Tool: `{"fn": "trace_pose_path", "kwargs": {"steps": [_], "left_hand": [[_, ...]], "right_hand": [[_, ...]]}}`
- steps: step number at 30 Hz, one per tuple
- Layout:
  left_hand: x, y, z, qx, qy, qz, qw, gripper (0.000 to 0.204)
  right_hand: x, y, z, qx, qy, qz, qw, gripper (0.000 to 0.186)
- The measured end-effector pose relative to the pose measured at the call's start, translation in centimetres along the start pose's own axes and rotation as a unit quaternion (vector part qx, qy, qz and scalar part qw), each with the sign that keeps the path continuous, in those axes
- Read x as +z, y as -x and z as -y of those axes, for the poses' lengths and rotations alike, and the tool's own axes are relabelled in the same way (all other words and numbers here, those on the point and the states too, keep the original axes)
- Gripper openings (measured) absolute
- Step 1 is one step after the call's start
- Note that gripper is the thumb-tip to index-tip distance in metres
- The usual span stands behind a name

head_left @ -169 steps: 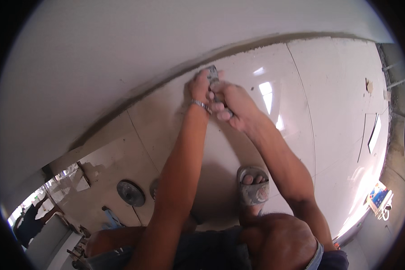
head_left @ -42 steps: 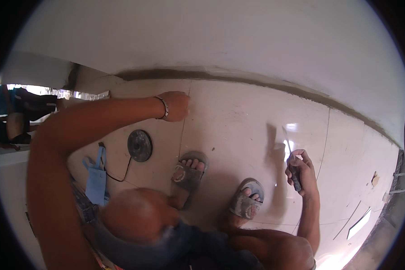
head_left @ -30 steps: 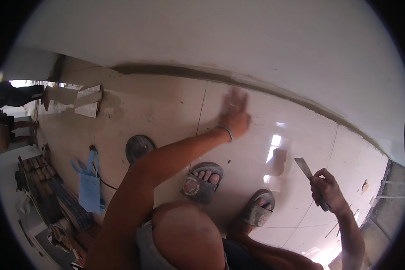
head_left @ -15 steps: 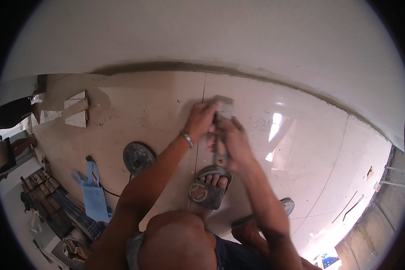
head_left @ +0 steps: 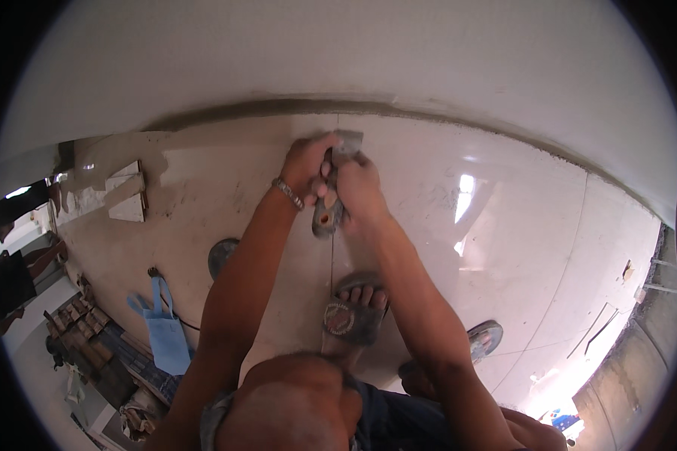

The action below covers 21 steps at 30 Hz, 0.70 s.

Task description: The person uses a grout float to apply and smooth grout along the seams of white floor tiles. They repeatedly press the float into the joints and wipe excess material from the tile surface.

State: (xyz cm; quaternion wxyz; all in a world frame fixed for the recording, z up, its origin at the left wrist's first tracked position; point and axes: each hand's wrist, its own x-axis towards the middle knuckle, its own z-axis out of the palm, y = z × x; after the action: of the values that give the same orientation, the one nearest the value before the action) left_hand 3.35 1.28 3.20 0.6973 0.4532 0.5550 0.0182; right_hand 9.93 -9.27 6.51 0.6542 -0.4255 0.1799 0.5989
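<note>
Both my hands are on a putty knife with a flat grey blade (head_left: 349, 141) and a worn, dirty handle (head_left: 326, 218) that has a hole at its end. My left hand (head_left: 305, 167) grips it from the left, its thumb by the blade. My right hand (head_left: 359, 186) wraps the handle just below the blade. The tool is above the tiled floor, its blade pointing toward the dark mortar strip (head_left: 271, 108) at the foot of the wall. Whether the blade touches the floor I cannot tell.
My sandalled foot (head_left: 350, 319) stands below the hands. A dark round disc (head_left: 221, 258) lies partly behind my left forearm. Farther left are a light blue bag (head_left: 168, 342) and white tile pieces (head_left: 128, 192). The pale wall (head_left: 338, 52) rises ahead.
Both hands have moved with the putty knife up and left, closer to the wall. The handle, previously over my sandal's front, is now away from it and tilted.
</note>
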Motion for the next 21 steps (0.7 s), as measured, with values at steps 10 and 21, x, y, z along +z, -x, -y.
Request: {"fn": "trace_pose_path", "kwargs": {"steps": [10,21], "left_hand": [[1.3,-0.1,-0.4,0.007,0.024,-0.03,0.999,0.03],[1.6,-1.1,-0.6,0.028,0.014,-0.04,0.999,0.035]], "right_hand": [[0.4,-0.2,1.0,-0.027,0.022,0.008,0.999,0.006],[-0.2,-2.2,1.3,-0.035,0.024,0.012,0.999,0.009]]}}
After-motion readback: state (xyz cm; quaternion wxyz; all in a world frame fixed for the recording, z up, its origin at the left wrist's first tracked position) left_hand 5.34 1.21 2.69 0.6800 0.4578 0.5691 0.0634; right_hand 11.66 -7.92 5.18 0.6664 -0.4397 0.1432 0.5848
